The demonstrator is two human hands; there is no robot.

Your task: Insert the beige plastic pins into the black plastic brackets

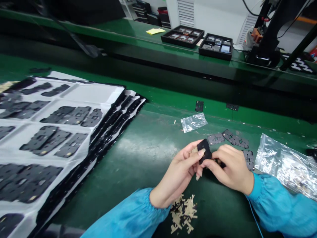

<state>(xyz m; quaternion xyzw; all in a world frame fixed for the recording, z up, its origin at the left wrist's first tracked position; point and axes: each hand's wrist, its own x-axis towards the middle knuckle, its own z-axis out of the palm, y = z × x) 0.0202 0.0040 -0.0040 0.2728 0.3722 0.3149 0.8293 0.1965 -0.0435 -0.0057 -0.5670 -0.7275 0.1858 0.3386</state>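
Observation:
A small black plastic plate (204,147) is held up over the green bench. My left hand (180,165) is closed on its left side, thumb on the face and fingers behind. My right hand (230,165) is closed too, its thumb and forefinger pinched at the plate's lower right edge; any smaller piece between those fingertips is hidden. Just beyond the hands lie loose dark plates (216,138) with cut-outs, and another such plate (248,159) is partly covered by my right hand. Nearer me sits a heap of beige scraps (184,213).
Stacked trays (81,90) on the left hold rows of dark plates. A small clear bag (193,122) lies behind my hands, a larger clear bag (284,165) at the right. Two black compartment trays (182,36) stand on the raised shelf (138,31).

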